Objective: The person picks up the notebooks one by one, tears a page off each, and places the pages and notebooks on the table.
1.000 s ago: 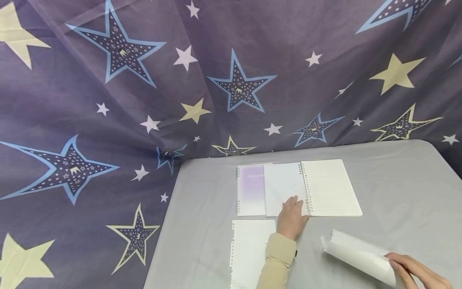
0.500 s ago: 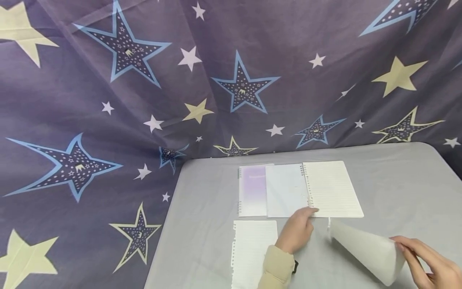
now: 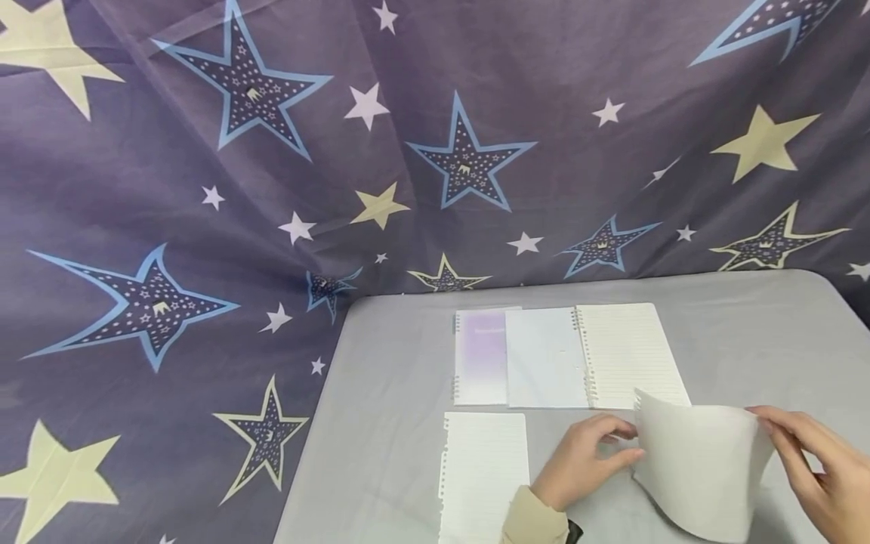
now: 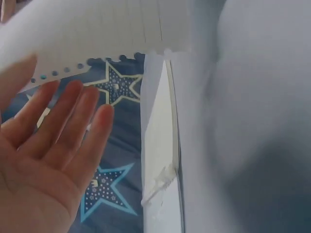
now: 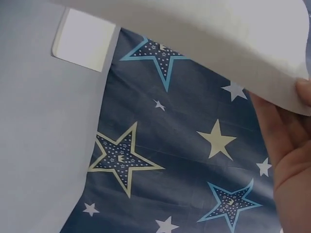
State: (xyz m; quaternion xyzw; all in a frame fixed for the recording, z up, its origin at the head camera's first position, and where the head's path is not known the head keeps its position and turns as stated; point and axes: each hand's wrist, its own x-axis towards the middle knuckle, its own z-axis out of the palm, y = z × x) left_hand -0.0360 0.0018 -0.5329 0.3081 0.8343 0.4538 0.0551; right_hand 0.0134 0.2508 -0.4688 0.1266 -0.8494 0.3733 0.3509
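Observation:
My right hand pinches a loose, curved sheet of paper by its upper right corner, holding it up over the front of the table. Thumb and fingers meet on the sheet's edge in the right wrist view. My left hand is at the sheet's left edge, thumb and fingers apart. In the left wrist view its fingers stretch out beside a torn edge with a row of punched holes. Behind the sheet lies an open spiral notebook, with a lined page on the right and a plain white side on the left.
A purple-and-white spiral notebook lies partly under the open one. Another lined sheet with a torn, holed left edge lies left of my left hand. A star-patterned curtain hangs behind the grey table.
The left hand has moved right and toward me, from the open notebook to the held sheet's left edge. The right hand has raised the sheet, turning it from rolled and slanted to more upright.

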